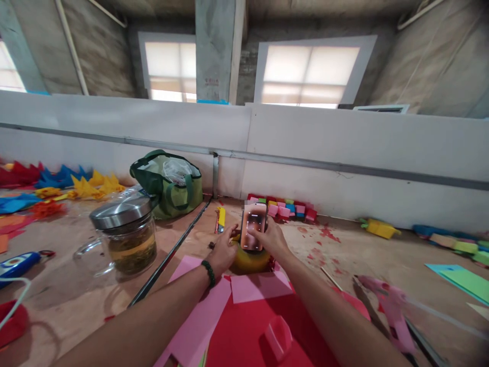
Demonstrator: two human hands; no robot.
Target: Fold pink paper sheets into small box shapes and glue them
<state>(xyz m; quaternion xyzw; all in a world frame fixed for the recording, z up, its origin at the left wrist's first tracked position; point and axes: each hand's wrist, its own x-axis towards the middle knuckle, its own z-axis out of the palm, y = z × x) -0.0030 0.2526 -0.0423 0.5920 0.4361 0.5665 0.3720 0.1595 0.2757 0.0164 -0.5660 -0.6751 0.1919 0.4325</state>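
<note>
A smartphone [253, 226] stands upright with its screen lit, propped on a yellow roll of tape [250, 260]. My right hand [269, 239] holds the phone's right edge, the thumb touching the screen. At the phone's lower left my left hand [222, 252], a dark bead bracelet on its wrist, rests with fingers curled against the tape roll and the phone's base. Pink paper [260, 285] and red paper [248, 326] lie on the table under my forearms.
A glass jar with a metal lid [124, 234] stands at left, a green bag [170, 183] behind it. Coloured paper shapes [57, 183] line the far left. Small coloured blocks [288, 208] sit by the white partition. A pink glue gun [389, 300] lies at right.
</note>
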